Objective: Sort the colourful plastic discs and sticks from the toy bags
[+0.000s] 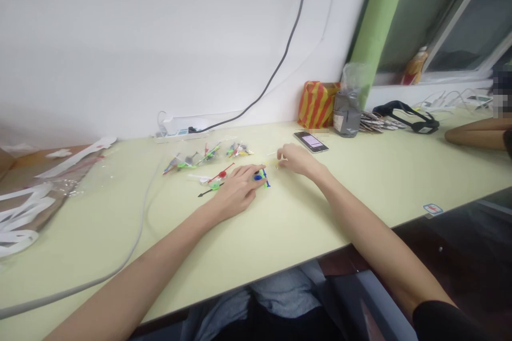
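Observation:
My left hand [238, 189] lies palm down on the table with its fingers stretched out over small plastic pieces. A blue stick-shaped piece [268, 178] shows at its fingertips, with bits of green and black beside it. Left of that hand are a red piece with a round middle [222, 174], a light green disc [215, 185] and a black arrow-tipped stick [205, 193]. My right hand [298, 160] is apart from the left, its fingers bent together at a small yellow piece [277, 165], which is partly hidden.
Clear bags of coloured pieces [210, 154] lie behind my hands. A phone [311, 141], a striped bag [318, 104], a grey pouch [347, 112] and a black headset [408, 117] stand toward the right. A cable [136, 245] crosses the left side. Another person's arm [476, 135] rests far right.

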Demonstrator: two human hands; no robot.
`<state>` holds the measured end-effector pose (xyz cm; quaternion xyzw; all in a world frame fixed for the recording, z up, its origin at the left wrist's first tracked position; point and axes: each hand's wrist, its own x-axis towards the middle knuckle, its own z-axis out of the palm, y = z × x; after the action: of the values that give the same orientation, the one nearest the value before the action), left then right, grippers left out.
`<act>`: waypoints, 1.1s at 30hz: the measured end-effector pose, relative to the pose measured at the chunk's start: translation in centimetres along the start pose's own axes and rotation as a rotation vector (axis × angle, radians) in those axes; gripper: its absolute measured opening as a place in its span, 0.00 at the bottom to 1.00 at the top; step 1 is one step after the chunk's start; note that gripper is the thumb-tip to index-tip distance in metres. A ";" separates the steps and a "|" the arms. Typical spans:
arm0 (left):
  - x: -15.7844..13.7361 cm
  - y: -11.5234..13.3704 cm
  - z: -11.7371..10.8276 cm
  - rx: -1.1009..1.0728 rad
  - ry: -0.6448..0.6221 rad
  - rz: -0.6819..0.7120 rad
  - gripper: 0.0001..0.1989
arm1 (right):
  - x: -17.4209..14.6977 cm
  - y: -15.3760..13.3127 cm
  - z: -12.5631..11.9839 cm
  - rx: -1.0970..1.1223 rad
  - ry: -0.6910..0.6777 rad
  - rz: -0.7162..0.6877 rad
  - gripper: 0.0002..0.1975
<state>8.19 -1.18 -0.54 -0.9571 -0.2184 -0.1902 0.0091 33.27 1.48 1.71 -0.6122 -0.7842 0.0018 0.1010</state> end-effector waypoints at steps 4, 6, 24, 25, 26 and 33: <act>0.0 0.0 0.0 -0.014 0.000 0.005 0.26 | 0.1 0.2 0.3 0.027 -0.080 0.069 0.08; 0.0 0.1 0.0 -0.019 0.005 0.007 0.26 | 0.0 0.0 0.2 0.051 -0.042 0.071 0.07; 0.2 0.8 -0.2 -0.221 0.336 -0.288 0.11 | -1.8 -6.1 -0.7 1.246 -0.260 -0.410 0.10; 0.2 1.0 -0.2 -0.209 0.331 -0.274 0.11 | -1.7 -5.8 -0.7 1.248 -0.239 -0.400 0.09; 0.1 1.0 -0.3 -0.198 0.328 -0.259 0.11 | -1.5 -5.4 -0.7 1.231 -0.203 -0.381 0.08; -0.4 0.1 -0.4 -0.160 0.298 -0.320 0.11 | -0.3 -1.9 0.1 0.302 0.061 0.031 0.05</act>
<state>7.80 -1.46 -0.31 -0.8693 -0.3478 -0.3452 -0.0652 31.45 0.71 1.80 -0.6020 -0.7620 0.1026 0.2154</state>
